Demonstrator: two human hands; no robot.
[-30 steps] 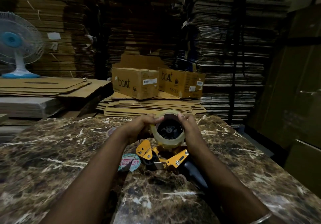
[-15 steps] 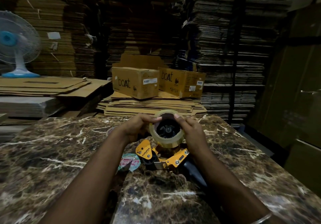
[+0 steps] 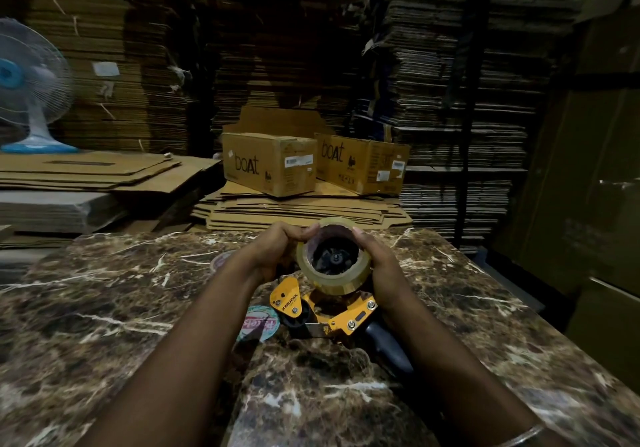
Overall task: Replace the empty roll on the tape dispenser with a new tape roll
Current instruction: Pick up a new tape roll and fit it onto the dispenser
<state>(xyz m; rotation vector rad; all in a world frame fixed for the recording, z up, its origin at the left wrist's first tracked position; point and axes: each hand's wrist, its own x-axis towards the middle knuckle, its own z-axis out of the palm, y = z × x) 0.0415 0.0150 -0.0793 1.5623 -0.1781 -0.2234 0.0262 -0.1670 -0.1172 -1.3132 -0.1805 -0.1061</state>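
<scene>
A yellow tape dispenser with a black handle lies on the marble table. A clear tape roll sits around the dispenser's black hub, which shows through the roll's hole. My left hand grips the roll's left side, thumb on its top edge. My right hand grips the right side, fingers curled over the rim.
A round roll with a red and teal label lies on the table left of the dispenser, and another round piece peeks out behind my left wrist. Two "boat" cartons sit on cardboard stacks behind. A fan stands at far left.
Both hands shifted slightly on the roll, and the roll now sits a little lower over the hub. The dispenser has not moved.
</scene>
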